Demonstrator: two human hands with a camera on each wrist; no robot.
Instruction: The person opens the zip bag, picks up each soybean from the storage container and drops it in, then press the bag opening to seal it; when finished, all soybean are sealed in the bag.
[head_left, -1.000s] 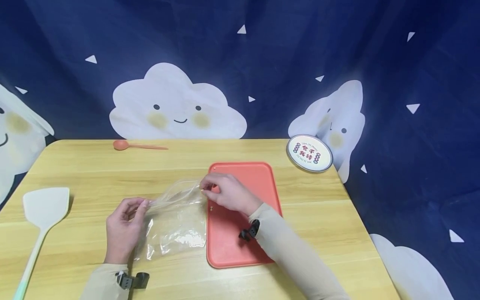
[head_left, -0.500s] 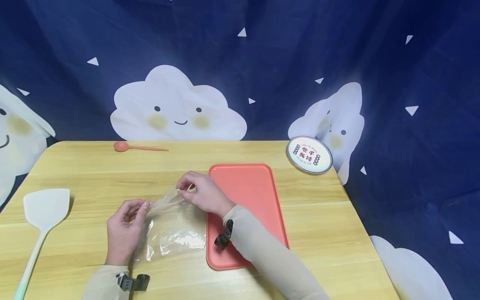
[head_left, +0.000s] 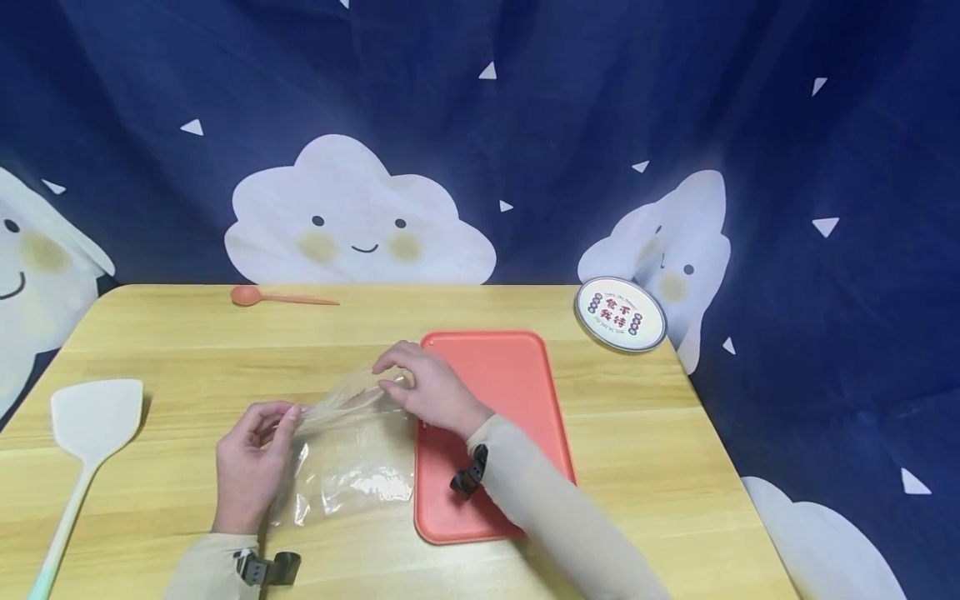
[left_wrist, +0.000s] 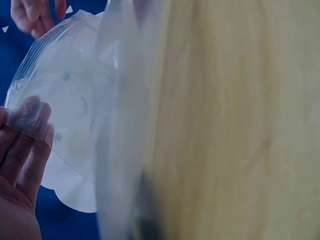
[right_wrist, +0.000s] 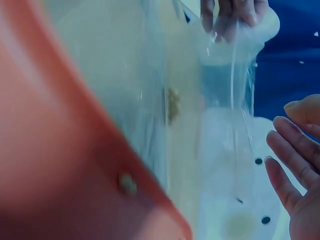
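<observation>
A clear plastic zip bag (head_left: 348, 467) lies between the hands, its mouth raised and slightly parted. My left hand (head_left: 251, 462) pinches the left end of the mouth between thumb and fingers; the left wrist view shows those fingers (left_wrist: 31, 150) behind the clear film. At the other end, my right hand (head_left: 431, 390) has thumb and fingers spread apart at the bag's edge. In the right wrist view its fingers (right_wrist: 292, 155) are extended and stand apart from the film. Small beige grains (right_wrist: 173, 106) show through or behind the bag there.
A red tray (head_left: 502, 367) lies under the right forearm, with a small pale grain (right_wrist: 127, 183) near its edge. A white spatula (head_left: 96, 421) lies left, an orange spoon (head_left: 246, 295) at the back, and an oval plate (head_left: 621, 314) at the back right corner.
My right hand has slid left along the bag's mouth, then partly back right, and its pinch has come apart. My left hand keeps its hold with little movement.
</observation>
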